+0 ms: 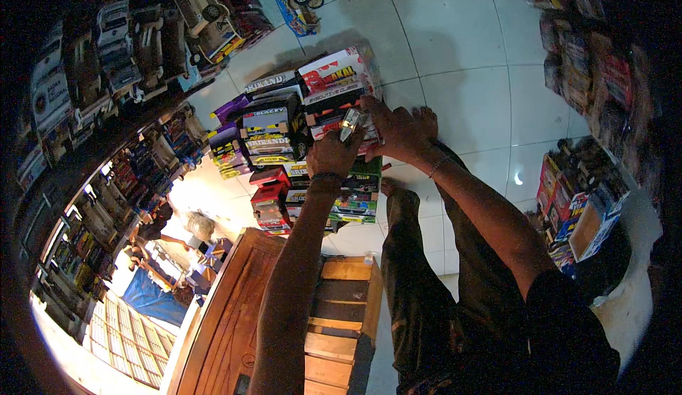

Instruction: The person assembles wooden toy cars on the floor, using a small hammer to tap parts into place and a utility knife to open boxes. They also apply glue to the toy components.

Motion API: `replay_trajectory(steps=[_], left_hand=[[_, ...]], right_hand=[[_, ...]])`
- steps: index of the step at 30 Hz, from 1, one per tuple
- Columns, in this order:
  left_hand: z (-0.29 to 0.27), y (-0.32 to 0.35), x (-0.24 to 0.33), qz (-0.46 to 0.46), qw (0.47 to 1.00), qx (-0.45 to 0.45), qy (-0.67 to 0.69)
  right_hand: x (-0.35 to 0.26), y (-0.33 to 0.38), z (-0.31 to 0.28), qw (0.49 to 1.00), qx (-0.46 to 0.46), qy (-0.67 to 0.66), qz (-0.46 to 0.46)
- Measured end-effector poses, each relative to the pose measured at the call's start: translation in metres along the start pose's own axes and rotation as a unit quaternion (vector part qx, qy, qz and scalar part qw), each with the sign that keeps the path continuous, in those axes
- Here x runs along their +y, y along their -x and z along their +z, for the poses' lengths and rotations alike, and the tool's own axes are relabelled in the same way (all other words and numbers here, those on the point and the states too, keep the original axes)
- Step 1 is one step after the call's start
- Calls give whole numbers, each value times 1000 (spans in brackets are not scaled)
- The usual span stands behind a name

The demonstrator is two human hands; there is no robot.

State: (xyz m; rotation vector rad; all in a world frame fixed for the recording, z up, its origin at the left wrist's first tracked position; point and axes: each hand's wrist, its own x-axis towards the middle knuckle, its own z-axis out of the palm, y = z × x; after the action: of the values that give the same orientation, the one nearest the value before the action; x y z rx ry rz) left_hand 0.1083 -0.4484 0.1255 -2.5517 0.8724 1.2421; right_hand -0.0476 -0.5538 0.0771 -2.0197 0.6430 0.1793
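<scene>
A tight cluster of painted toy trucks (270,121) in white, red, purple, yellow and green stands on the tiled floor before me. My left hand (332,155) is closed over its near right part, by a small shiny silver piece (350,123) whose kind I cannot make out. It appears to be in those fingers. My right hand (398,131) reaches in from the right, fingers bent against the side of a red and white toy truck (334,75). What lies under its palm is hidden.
A wooden bench (234,310) and a slatted wooden piece (341,324) lie near left. Shelves of toy trucks (121,47) line the left. More boxed toys (568,203) stand at right. People (145,239) are in the bright area at far left.
</scene>
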Motion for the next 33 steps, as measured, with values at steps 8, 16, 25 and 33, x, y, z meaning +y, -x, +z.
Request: replay_trajectory(steps=[8,16,25,33], left_hand=[[-23,21,-58,112,990,-51,73],[-39,28,-121,152,987,1,-48],[-68,4,-111,102,990,-46,-82],[-81,0,-99,116,980,-68,-148]], right_hand=[[-5,-5,3,998,22,57,1],[-24,-32,10,968,-73,198,-135],[-38,-61,32,962,-85,208,-156],[-37,-61,34,966,-76,190,-160]])
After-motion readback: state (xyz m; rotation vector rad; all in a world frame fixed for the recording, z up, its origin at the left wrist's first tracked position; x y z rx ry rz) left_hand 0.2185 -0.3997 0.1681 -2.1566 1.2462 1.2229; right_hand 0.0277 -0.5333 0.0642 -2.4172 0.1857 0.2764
